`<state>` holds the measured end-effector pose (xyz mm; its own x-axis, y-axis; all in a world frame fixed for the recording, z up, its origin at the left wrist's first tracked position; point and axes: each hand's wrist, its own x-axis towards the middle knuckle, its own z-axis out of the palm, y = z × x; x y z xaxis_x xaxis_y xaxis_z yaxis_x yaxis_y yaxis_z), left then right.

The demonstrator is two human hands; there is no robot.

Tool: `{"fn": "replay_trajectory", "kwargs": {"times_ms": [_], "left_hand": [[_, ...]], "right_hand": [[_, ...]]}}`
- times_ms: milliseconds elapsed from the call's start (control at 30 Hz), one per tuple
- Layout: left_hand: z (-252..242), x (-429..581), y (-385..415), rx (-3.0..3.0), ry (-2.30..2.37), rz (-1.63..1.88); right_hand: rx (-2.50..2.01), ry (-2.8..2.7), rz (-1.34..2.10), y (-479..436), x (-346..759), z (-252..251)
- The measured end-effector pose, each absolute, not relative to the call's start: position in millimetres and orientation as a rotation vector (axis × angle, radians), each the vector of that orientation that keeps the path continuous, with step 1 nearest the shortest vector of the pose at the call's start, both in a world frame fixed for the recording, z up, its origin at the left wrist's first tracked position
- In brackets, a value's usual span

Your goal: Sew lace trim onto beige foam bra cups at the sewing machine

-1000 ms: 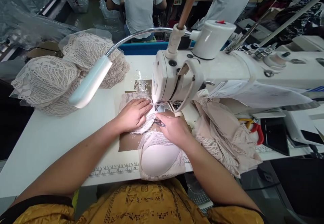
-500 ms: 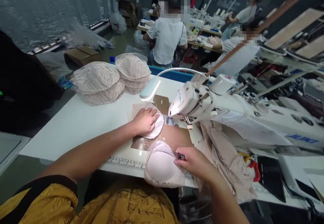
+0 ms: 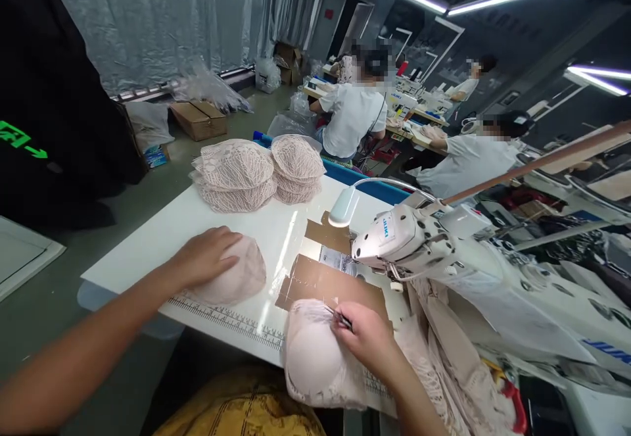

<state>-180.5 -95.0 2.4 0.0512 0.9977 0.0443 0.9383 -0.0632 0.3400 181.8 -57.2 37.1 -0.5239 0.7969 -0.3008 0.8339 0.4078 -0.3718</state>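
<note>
My left hand (image 3: 210,255) grips a beige lace-covered bra cup (image 3: 250,271) at the left of the white sewing table, thumb and fingers over its top. In my right hand (image 3: 367,337) is a small pointed metal tool (image 3: 342,319) with a dark handle; whether tweezers or thread snips I cannot tell. Its tip touches or hovers at the upper edge of a second bra cup (image 3: 315,360), which lies hollow side up at the table's front edge. Right of that hand, beige lace fabric (image 3: 436,337) hangs in folds beside the sewing machine (image 3: 409,239).
Stacked lace cups (image 3: 236,173) stand at the table's back left. A brown cardboard sheet (image 3: 335,285) covers the bed before the needle. A lamp (image 3: 344,206) leans over it. A printed ruler (image 3: 227,321) runs along the front edge. Co-workers (image 3: 352,117) sit beyond.
My left hand has carried a lace cup from beside the needle to the left side of the table. The right hand stays at the front cup with the tool. The view has tilted upward.
</note>
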Motion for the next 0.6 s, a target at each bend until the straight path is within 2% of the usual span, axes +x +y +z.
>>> {"fn": "replay_trajectory", "kwargs": {"times_ms": [133,233,300,333,467,600], "left_hand": [[9.4,-173.1,-116.4,2.241,2.082,0.714],[18.4,-125.8,-134.9,2.465,1.532,1.021],[15.6,-89.8,-145.4,2.558,1.074,0.953],[10.7,-74.7,-148.9,2.588,0.993,0.879],[-15.8,-48.5,-149.8,2.584,1.183,0.762],[-21.0,-54.8,-146.0,2.541,1.265,0.724]], "right_hand": [[1.614,2.798,-0.758,-44.4,158.5,39.7],[1.667,2.866,-0.845,-36.4,138.5,46.2],[1.594,2.867,-0.905,-34.8,130.8,49.4],[1.555,2.845,-0.907,-35.1,129.8,50.2],[1.484,2.577,-0.928,-40.9,140.5,47.1],[1.477,2.458,-0.982,-46.6,151.0,39.3]]}}
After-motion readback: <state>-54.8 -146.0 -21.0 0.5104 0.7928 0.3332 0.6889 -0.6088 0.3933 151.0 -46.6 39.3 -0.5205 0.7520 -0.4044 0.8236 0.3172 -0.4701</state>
